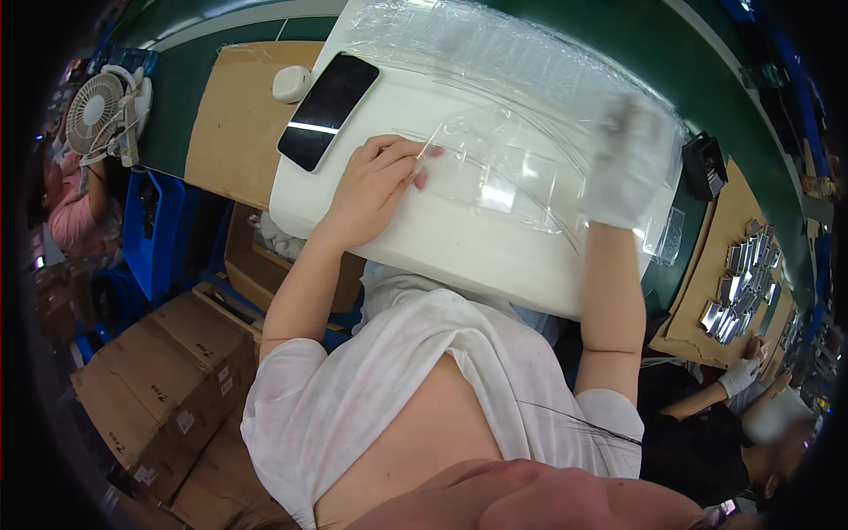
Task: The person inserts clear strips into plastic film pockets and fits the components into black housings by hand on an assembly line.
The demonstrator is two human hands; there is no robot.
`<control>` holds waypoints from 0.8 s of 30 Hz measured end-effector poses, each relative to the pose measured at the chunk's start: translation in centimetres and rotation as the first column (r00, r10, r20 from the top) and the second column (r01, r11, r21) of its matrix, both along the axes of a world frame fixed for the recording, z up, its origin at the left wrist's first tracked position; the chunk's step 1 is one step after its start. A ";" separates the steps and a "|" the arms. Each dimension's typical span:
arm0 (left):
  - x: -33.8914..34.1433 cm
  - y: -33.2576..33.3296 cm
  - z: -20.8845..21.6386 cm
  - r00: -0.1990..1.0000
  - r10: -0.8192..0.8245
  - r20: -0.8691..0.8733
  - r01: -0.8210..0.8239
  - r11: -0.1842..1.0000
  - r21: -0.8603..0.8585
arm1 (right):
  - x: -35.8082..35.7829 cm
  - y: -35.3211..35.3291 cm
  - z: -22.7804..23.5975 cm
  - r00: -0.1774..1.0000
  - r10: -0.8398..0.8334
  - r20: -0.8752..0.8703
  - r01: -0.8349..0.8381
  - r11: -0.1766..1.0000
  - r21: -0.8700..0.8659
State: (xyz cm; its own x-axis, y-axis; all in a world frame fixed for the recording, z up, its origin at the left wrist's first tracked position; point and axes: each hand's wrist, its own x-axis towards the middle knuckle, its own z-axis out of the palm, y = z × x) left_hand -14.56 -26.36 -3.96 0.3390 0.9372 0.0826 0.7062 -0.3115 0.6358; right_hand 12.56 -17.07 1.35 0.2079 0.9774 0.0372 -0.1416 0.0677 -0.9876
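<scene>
A clear plastic bag lies across the white work surface. Its left edge is pinched between the thumb and fingers of my left hand, which is bare. My right hand wears a white glove and is over the right end of the surface, beside a stack of clear plastic bags along the far side. Motion smears its fingers, so I cannot make out whether it holds anything. Left of the bag lies a black-screened phone.
A small white case rests on cardboard at the left, near a fan. Right of me are a black box-shaped object and several shiny metal parts on cardboard. Brown cartons stand lower left. Other people work on both sides.
</scene>
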 end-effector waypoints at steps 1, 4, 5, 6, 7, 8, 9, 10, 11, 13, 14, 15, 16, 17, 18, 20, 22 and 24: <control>-0.4 -0.1 -0.1 1.000 -0.010 0.006 0.010 1.000 -0.016 | 0.7 0.9 0.8 0.963 -0.192 -0.191 0.203 0.978 0.038; -3.4 1.0 0.6 0.824 0.052 0.564 0.157 0.936 -0.315 | 2.6 -1.1 1.7 0.972 -0.055 -0.229 0.046 0.998 -0.043; -4.8 2.4 1.7 0.760 0.046 0.648 0.196 0.935 -0.296 | 2.8 -1.9 1.0 0.991 0.126 -0.052 -0.134 0.965 -0.226; -6.0 4.5 2.8 0.688 0.038 0.725 0.236 0.933 -0.272 | 3.0 -2.5 0.0 0.941 0.327 0.089 -0.261 0.867 -0.425; -6.2 6.7 4.2 0.711 0.072 0.700 0.144 0.959 -0.245 | 2.9 -3.2 -1.4 0.936 0.331 -0.118 -0.348 0.830 -0.435; -6.4 8.9 5.2 0.730 0.113 0.675 0.043 0.977 -0.210 | 2.8 -3.5 -2.6 0.887 0.329 -0.323 -0.446 0.790 -0.420; -6.3 11.3 5.3 0.829 0.116 0.547 -0.092 0.993 -0.071 | 2.7 -3.3 -2.7 0.881 0.347 -0.321 -0.459 0.793 -0.400; -5.8 14.0 5.5 0.930 0.140 0.339 -0.163 0.986 0.041 | 2.7 -3.0 -2.6 0.883 0.341 -0.323 -0.454 0.797 -0.398; -5.8 17.0 5.8 0.976 0.181 0.117 -0.199 0.967 0.160 | 2.6 -2.9 -2.6 0.888 0.324 -0.325 -0.440 0.804 -0.401; -8.4 23.7 2.3 0.879 0.330 -0.344 -0.084 0.817 0.570 | 2.2 -2.6 -3.0 0.897 0.328 -0.297 -0.432 0.795 -0.427; -9.0 25.9 0.3 0.877 0.336 -0.343 -0.077 0.804 0.590 | 2.2 -2.7 -3.2 0.895 0.332 -0.296 -0.433 0.806 -0.404; -9.5 27.6 -1.6 0.748 0.500 -0.437 -0.156 0.772 0.617 | 2.2 -3.0 -3.4 0.868 0.333 -0.368 -0.466 0.801 -0.376; -9.5 29.6 -2.4 0.590 0.632 -0.502 -0.225 0.726 0.650 | 2.4 -3.0 -3.7 0.841 0.326 -0.431 -0.489 0.799 -0.349; -9.0 31.2 -1.8 0.600 0.631 -0.491 -0.214 0.719 0.662 | 2.7 -3.1 -4.3 0.842 0.346 -0.413 -0.497 0.795 -0.348; -8.7 32.4 -1.4 0.606 0.624 -0.493 -0.272 0.745 0.609 | 2.9 -3.1 -4.6 0.843 0.367 -0.394 -0.507 0.788 -0.350; -7.7 34.1 -1.6 0.631 0.574 -0.522 -0.358 0.812 0.460 | 2.7 -3.2 -3.2 0.875 0.372 -0.310 -0.475 0.782 -0.404; -8.6 35.3 -2.6 0.644 0.523 -0.558 -0.308 0.845 0.437 | 2.2 -3.0 -2.1 0.877 0.456 -0.152 -0.470 0.750 -0.465; -8.0 36.5 -2.5 0.582 0.456 -0.673 -0.126 0.868 0.480 | 2.8 -2.5 -2.9 0.785 0.543 0.299 -0.463 0.835 -0.298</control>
